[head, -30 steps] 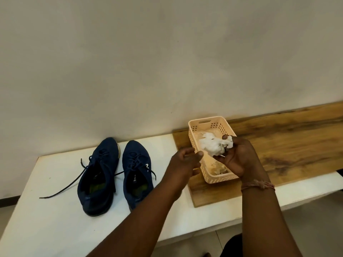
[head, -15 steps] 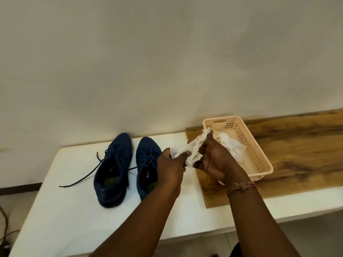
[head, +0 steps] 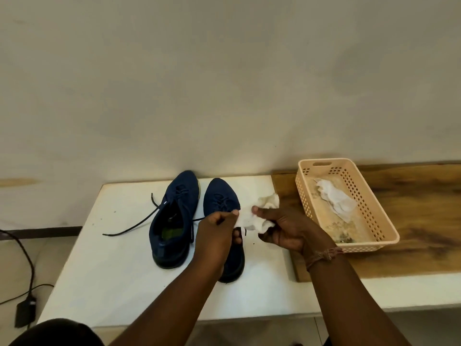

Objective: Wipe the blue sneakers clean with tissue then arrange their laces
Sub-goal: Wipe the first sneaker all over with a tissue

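On the wooden board (head: 411, 221) at the right end of the white table (head: 119, 258) stands a peach perforated basket (head: 303, 193), its long axis running from the wall toward the near right; it holds one crumpled white tissue (head: 335, 198) lying on its stained floor. Left of the board, two blue sneakers rest side by side on the table, toes toward the wall and heels toward the viewer, long axes roughly parallel and tilted slightly leftward at the toe. The left sneaker (head: 174, 221) is fully visible, its dark lace (head: 132, 227) trailing loose across the table to the left. The right sneaker (head: 220, 201) is partly hidden behind the left forearm. Above this shoe, both hands hold a second wad of tissue (head: 254, 216): the left hand (head: 217, 236) pinches its left edge between thumb and curled fingers, and the right hand (head: 287, 228) grips its right portion, thumb on top and fingers curled beneath. A braided thread band (head: 324, 255) circles the right wrist. A black cable (head: 27, 258) lies on the floor at far left.
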